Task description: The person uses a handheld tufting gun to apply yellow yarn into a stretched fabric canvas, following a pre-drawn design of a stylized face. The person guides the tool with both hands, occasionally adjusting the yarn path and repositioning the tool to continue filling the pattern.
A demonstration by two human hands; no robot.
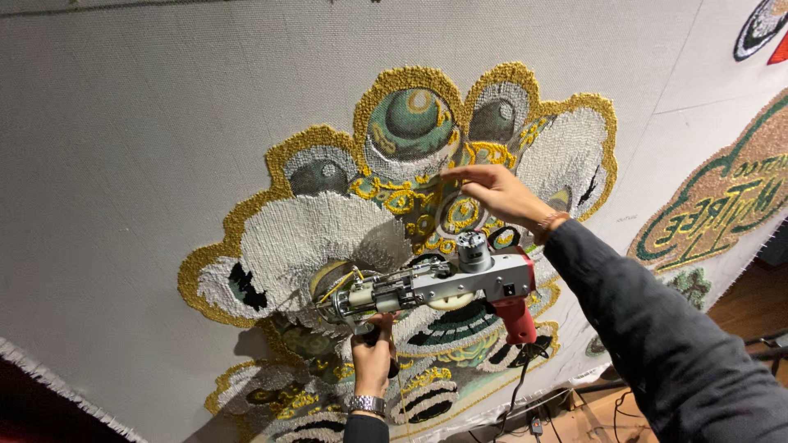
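Grey cloth stretched upright — wooden floor below.

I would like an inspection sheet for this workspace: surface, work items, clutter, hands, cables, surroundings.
Surface: grey backing cloth stretched upright, fringe at its lower left edge.
Work items: tufting gun, silver body, red handle, tip against the cloth; tufted design in white, yellow and green yarn.
Clutter: nothing seen.
Hands: left hand grips the gun's front handle from below, a wristwatch on the wrist; right hand, fingers loosely curled, touches the design and holds nothing.
Cables: black cord hangs from the red handle; more cables on the floor.
Surroundings: second tufted piece at right; wooden floor.
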